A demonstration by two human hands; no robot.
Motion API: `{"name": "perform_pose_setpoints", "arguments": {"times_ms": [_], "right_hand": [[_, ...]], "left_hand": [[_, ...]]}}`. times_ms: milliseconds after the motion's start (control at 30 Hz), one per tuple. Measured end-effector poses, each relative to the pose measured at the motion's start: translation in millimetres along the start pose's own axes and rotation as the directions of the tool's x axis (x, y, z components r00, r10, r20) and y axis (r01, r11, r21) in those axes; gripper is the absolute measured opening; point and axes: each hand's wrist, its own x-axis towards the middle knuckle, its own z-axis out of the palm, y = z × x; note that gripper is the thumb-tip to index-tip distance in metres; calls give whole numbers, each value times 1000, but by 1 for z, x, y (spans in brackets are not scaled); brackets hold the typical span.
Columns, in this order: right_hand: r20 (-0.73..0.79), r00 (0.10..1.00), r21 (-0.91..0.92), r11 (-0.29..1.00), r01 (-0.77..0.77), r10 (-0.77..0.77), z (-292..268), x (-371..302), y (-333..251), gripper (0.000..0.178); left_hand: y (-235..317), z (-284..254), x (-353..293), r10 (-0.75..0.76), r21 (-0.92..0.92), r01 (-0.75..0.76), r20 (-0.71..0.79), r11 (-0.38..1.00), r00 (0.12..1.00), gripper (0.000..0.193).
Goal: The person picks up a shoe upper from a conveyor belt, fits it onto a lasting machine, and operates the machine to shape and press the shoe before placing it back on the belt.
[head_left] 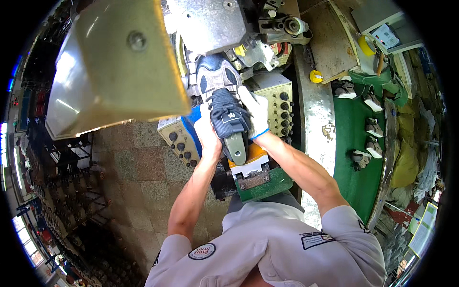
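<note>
A dark blue and grey shoe (pixel 228 111) with dark laces sits on a green shoe last (pixel 235 147), its toe pointing away from me under the metal head of a machine (pixel 208 26). My left hand (pixel 208 133) is closed along the left side of the shoe, its fingers partly hidden. On the other side my right hand (pixel 256 111), in a white glove with a blue cuff edge, grips the shoe's right side. The heel end of the last points toward me, above an orange and green machine part (pixel 265 184).
Control boxes with black knobs flank the shoe, one at the right (pixel 272 103) and one at the left (pixel 178 143). A large clear shield (pixel 129 67) hangs at the upper left. Several shoes (pixel 374 126) stand on a green conveyor (pixel 348 158) to the right, beyond a metal ledge (pixel 318 129).
</note>
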Motion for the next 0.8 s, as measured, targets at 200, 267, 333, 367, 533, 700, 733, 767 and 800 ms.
{"name": "perform_pose_setpoints", "arguments": {"times_ms": [200, 267, 333, 367, 533, 700, 733, 767, 800], "right_hand": [[64, 998, -50, 998, 32, -29, 1, -5, 3, 32], [-11, 986, -316, 936, 154, -165, -37, 3, 10, 42], [-49, 994, -382, 921, 72, -98, -56, -39, -21, 61], [9, 989, -372, 917, 141, -149, -86, -55, -36, 59], [-111, 970, -396, 905, 156, -216, -151, -131, -59, 41], [-191, 974, -348, 936, 50, -123, -178, -152, -53, 41], [-191, 975, -357, 933, 39, -114, -177, -152, -53, 39], [-162, 982, -364, 931, 32, -97, -176, -151, -53, 41], [-130, 989, -366, 930, 24, -77, -169, -152, -53, 42]], "left_hand": [[-9, -23, -2, 133, 234, -123, -27, 964, 991, 52], [-25, -31, -21, 87, 312, -45, -122, 949, 989, 44], [-61, -70, -57, 92, 347, 20, -303, 938, 948, 44], [-86, -81, -77, 146, 459, 34, -351, 888, 925, 49], [-174, -90, -140, 77, 680, 183, -333, 710, 940, 84], [-185, -61, -133, -67, 661, 398, -466, 636, 882, 109], [-187, -57, -137, -170, 602, 480, -498, 638, 851, 110], [-189, -54, -140, -272, 540, 559, -521, 629, 809, 112], [-193, -53, -145, -171, 563, 514, -550, 647, 818, 104]]}}
